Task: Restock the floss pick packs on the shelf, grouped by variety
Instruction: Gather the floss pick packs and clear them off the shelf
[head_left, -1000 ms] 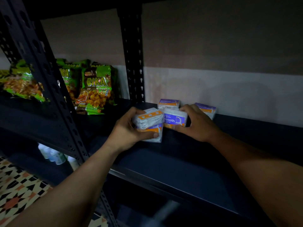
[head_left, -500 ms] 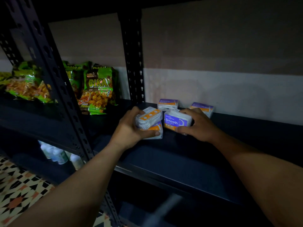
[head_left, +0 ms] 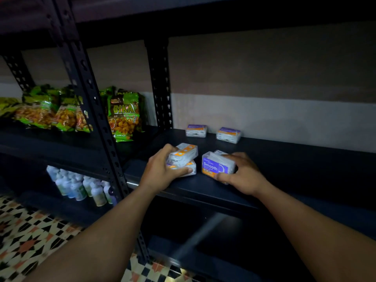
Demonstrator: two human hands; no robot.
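Where the dark shelf [head_left: 284, 171] ends, patterned floor tiles [head_left: 30, 241] show.

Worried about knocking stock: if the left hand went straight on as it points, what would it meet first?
Probably the rear-left floss pack. The left hand, gripping two stacked packs, aims about there, though depth is unclear.

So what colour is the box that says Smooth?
The Smooth box is purple with white letters and an orange bottom edge, seen in the head view.
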